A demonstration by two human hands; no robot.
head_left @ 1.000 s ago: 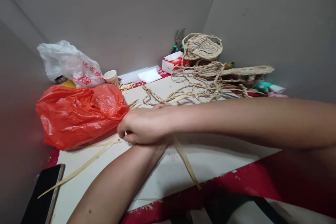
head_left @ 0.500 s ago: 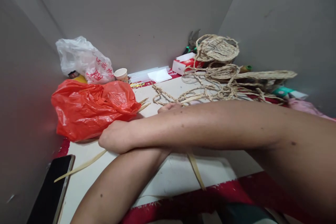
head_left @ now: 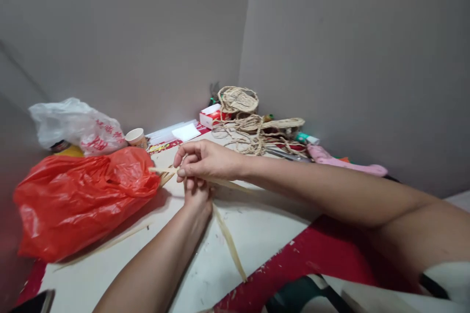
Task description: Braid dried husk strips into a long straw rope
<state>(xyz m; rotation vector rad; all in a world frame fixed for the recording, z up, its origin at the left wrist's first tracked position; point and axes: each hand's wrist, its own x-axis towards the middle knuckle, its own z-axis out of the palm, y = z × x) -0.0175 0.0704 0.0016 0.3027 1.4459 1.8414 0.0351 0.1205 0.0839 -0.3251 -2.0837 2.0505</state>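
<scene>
My right hand (head_left: 205, 159) pinches a pale flat straw strip (head_left: 163, 170) between thumb and index finger, its end pointing left towards the red plastic bag (head_left: 84, 195). Directly below and partly covered by it is my left hand (head_left: 198, 195), with curled fingers that show only in part. From beside the left hand, one straw strip (head_left: 229, 242) runs down to the front of the white board (head_left: 205, 264). Another straw strip (head_left: 231, 185) stretches right beneath my right forearm. What lies between the two hands is mostly hidden.
A paper cup (head_left: 135, 138) and a white plastic bag (head_left: 81, 127) stand at the back left. Coiled braided straw rope (head_left: 238, 100) is heaped near a red-and-white box (head_left: 211, 116). Pink cloth (head_left: 345, 161) lies at right, a phone (head_left: 36, 303) at bottom left.
My right hand has come back from the far left, beside the red bag, to above my left hand, so the forearms are no longer crossed. The view has turned right.
</scene>
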